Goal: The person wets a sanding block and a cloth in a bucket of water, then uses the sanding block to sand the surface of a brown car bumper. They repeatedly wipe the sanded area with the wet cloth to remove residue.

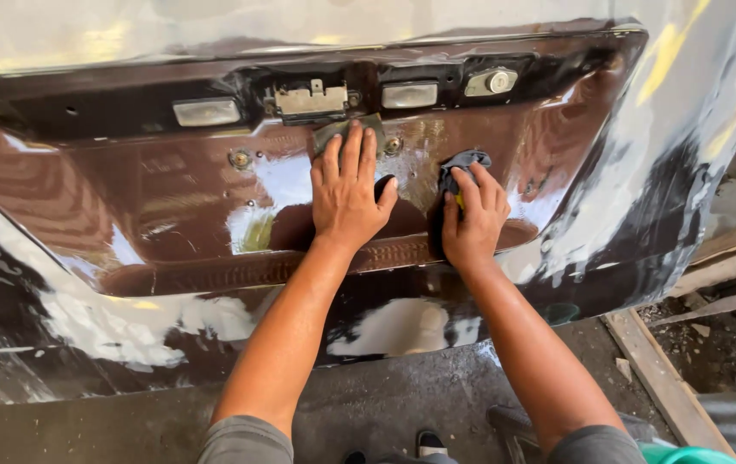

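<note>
A glossy dark-brown car rear panel (170, 215) fills the view, with a recessed plate area. My left hand (346, 193) lies flat on the panel, fingers spread, fingertips on a grey sanding sheet (333, 131) below the central latch (309, 99). Just to its right, my right hand (471, 215) presses a dark cloth pad (462, 161) with a bit of yellow showing against the panel.
Two small lamps (206, 111) (409, 94) and a lock cylinder (490, 82) sit in the upper recess. Patches of pale filler (402, 326) mark the lower panel. Wooden planks (660, 378) lie on the concrete floor at the right.
</note>
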